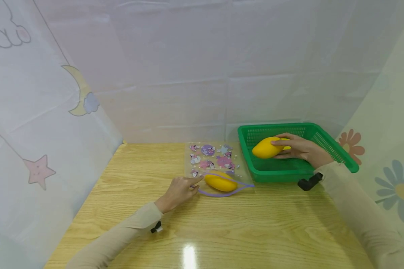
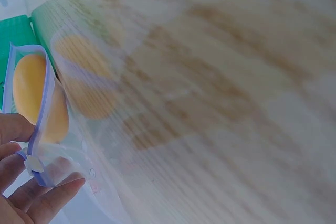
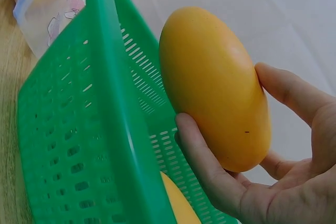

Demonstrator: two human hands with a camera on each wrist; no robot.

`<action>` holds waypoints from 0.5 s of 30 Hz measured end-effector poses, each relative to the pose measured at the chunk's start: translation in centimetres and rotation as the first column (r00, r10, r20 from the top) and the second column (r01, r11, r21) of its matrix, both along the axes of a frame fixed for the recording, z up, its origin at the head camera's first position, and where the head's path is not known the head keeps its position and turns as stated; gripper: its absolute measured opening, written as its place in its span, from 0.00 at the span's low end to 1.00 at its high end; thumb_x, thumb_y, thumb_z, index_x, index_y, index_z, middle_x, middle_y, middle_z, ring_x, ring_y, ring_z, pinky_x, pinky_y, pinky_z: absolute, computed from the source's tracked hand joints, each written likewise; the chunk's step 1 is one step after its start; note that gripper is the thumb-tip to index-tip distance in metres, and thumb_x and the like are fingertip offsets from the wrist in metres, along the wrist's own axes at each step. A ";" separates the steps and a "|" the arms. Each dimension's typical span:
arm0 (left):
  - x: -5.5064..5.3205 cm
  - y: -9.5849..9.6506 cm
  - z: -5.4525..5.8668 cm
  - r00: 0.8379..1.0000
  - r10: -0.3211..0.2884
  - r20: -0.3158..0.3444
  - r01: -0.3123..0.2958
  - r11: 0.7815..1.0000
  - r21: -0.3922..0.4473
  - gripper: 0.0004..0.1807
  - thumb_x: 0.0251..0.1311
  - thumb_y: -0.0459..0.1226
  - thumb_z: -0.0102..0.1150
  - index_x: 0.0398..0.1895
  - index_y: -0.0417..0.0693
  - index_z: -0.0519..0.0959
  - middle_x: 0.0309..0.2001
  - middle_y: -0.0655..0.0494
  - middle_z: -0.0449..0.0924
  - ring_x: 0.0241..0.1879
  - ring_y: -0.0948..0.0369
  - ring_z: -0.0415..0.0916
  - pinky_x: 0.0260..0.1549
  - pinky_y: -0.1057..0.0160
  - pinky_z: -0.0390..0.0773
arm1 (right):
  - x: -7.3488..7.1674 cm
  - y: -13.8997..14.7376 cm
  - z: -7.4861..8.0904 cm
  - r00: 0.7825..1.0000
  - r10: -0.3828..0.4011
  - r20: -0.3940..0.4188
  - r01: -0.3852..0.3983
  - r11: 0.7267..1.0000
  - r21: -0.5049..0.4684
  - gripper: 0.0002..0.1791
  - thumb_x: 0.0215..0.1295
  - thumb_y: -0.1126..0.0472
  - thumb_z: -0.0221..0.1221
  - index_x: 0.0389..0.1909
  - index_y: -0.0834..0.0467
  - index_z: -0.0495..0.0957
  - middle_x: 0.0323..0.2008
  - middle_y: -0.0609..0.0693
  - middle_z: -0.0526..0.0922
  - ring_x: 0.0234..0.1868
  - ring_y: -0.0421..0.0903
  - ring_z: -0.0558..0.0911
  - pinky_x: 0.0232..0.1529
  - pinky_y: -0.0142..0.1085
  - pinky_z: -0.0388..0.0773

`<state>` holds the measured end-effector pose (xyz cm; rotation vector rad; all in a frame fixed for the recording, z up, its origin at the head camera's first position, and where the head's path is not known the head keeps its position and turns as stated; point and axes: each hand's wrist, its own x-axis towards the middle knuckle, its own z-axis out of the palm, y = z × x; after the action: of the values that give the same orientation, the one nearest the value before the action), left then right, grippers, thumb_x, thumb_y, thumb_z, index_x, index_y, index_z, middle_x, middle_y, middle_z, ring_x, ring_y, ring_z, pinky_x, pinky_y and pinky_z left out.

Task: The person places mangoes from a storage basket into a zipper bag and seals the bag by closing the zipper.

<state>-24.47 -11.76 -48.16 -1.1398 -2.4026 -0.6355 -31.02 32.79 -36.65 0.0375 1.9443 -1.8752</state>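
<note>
My right hand (image 1: 301, 148) grips a yellow mango (image 1: 268, 148) over the green basket (image 1: 279, 176). In the right wrist view the mango (image 3: 212, 87) sits between thumb and fingers, above the basket's rim. A clear zip bag (image 1: 202, 192) with a purple edge and cartoon prints lies on the table, its mouth spread apart. Inside the mouth rests another mango (image 1: 221, 182). My left hand (image 1: 179, 191) pinches the bag's left corner, close to the white slider (image 2: 34, 164) in the left wrist view.
More yellow fruit (image 3: 178, 203) lies in the basket, mostly hidden by its wall in the right wrist view. The basket stands right of the bag on a wooden table (image 1: 242, 228). Printed cloth (image 1: 175, 104) hangs behind and at both sides.
</note>
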 end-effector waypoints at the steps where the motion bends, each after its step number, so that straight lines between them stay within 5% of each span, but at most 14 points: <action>1: 0.0 0.0 0.0 1.000 -0.001 -0.002 0.001 1.000 0.001 0.23 0.52 0.29 0.72 0.54 0.42 0.83 0.36 0.49 0.88 0.12 0.72 0.65 0.10 0.79 0.51 | 0.0 0.0 0.1 1.000 -0.003 -0.002 0.003 1.000 0.003 0.28 0.70 0.63 0.60 0.65 0.58 0.58 0.65 0.62 0.52 0.50 0.59 0.78 0.59 0.56 0.71; 15: 0.1 0.0 0.1 1.000 -0.012 -0.013 0.012 1.000 0.002 0.23 0.52 0.28 0.71 0.54 0.41 0.83 0.35 0.48 0.87 0.12 0.72 0.67 0.09 0.80 0.52 | 1.0 -0.5 0.7 0.999 0.000 -0.050 0.002 0.999 0.040 0.31 0.69 0.62 0.61 0.66 0.62 0.56 0.65 0.65 0.52 0.48 0.58 0.81 0.55 0.52 0.76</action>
<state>-24.39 -11.73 -48.03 -1.1544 -2.3853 -0.6316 -30.06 32.32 -35.90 0.0044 2.0156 -1.8543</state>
